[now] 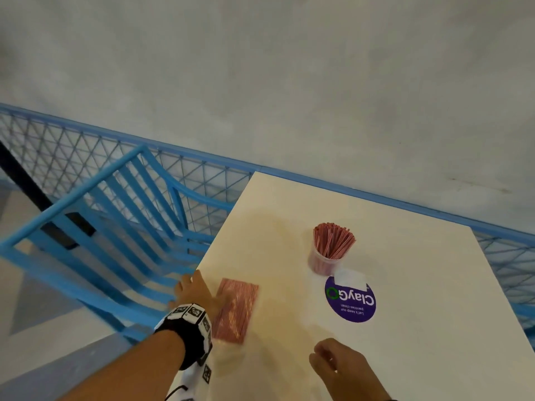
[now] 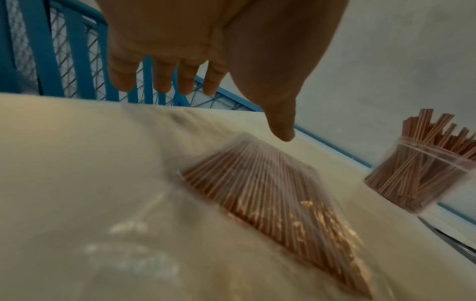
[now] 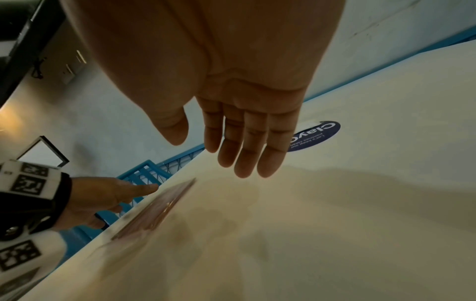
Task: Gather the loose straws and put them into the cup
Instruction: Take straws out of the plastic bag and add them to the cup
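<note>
A clear plastic cup [image 1: 324, 260] packed with pink straws stands upright mid-table, also at the right of the left wrist view [image 2: 422, 183]. A flat clear bag of pink straws [image 1: 237, 309] lies near the table's left edge. My left hand [image 1: 199, 293] is beside it, fingers straight out past the table edge, thumb over the bag's left side. From the left wrist the hand [image 2: 242, 85] hovers just above the bag [image 2: 270, 193], gripping nothing. My right hand [image 1: 333, 360] floats open near the front, its fingers [image 3: 244, 154] relaxed and empty.
The white table [image 1: 405, 328] carries a round purple ClayGo sticker [image 1: 350, 299] just in front of the cup. A blue slatted chair [image 1: 115, 227] stands against the table's left side. A blue mesh fence [image 1: 72, 149] runs behind, in front of a grey wall.
</note>
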Available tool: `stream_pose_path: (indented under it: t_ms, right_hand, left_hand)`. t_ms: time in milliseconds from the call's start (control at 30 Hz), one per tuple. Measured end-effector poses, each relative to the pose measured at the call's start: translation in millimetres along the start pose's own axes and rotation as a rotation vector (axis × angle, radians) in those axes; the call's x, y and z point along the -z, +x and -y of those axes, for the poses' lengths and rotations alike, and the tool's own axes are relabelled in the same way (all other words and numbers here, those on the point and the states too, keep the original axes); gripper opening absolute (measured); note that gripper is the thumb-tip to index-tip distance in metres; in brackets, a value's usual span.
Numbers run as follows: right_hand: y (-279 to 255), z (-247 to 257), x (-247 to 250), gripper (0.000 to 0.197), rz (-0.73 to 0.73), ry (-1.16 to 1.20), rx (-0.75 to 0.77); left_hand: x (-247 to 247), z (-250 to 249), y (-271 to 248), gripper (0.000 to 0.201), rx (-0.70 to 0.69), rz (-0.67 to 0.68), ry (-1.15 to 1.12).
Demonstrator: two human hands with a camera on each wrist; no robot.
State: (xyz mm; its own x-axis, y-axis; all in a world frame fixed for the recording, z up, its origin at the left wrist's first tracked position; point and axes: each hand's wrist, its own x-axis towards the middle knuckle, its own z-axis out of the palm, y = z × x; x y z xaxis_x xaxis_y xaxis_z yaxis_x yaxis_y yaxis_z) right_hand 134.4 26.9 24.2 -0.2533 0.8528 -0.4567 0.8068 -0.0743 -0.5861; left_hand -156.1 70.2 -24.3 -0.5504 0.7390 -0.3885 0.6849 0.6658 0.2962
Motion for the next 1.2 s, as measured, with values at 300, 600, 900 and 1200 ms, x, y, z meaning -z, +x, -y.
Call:
stream_pose_path:
  t_ms: [300, 600, 900, 1200]
  right_hand:
    - [-12.8, 16.5, -16.3, 0.022, -0.003, -0.022, -0.107]
    - [-13.9, 27.0, -26.6, 0.012, -0.084, -0.021, -0.123]
    - [6.9, 34.3, -34.9, 0.011, 0.012, 0.064, -0.170]
    - [13.3, 52.6, -25.5, 0.037, 0.081, 0.733, -0.207]
  left_hand:
    - [1.2, 29.7, 34.6, 0.122, 0.114, 0.231, -0.246]
    - [27.1, 95.3, 47.8, 0.039, 0.049, 0.459, -0.572]
    - [52.8, 77.1, 37.8, 0.038, -0.128, 0.070, -0.252]
    - [54.6, -13.0, -52.8, 0.042, -0.531, 0.326, -0.145]
